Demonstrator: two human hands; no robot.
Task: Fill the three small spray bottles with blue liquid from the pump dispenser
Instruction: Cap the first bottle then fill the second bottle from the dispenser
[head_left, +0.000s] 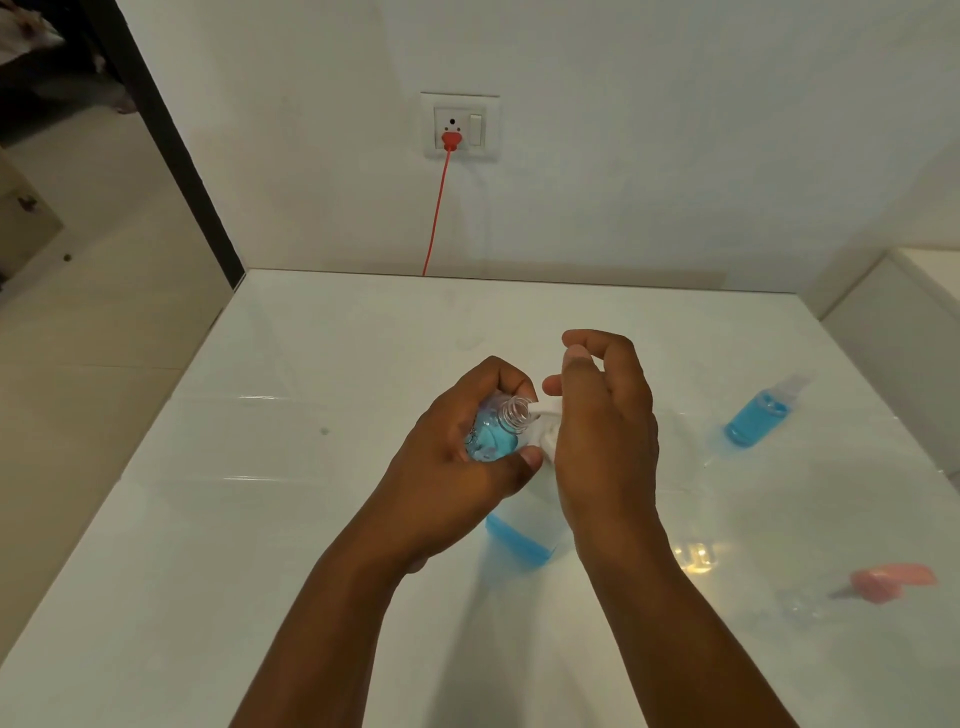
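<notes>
White table: glossy top, standing against a pale wall.

Wall socket: sitting on the wall above the far edge, a red plug in it; a red cord is hanging straight down behind the table.

Filled spray bottle: standing well apart to the right, holding blue liquid, a clear cap on top, slightly blurred.

Pink sprayer top: lying near the right edge, its thin tube pointing left; details are blurring out.

Pump dispenser: standing at the centre, between the two forearms, blue liquid showing low in its clear body. Its white pump head is mostly hiding behind the right hand.

Small bottle: uncapped, partly holding blue liquid, tilting with its threaded mouth touching the white spout.

Left hand: fingers and thumb are curling round the small bottle, gripping it at spout level above the table.

Right hand: resting over the pump head, fingers loosely bent, index finger raised; whether it is pressing down cannot be told, and the palm is blocking the view of the contact.
</notes>
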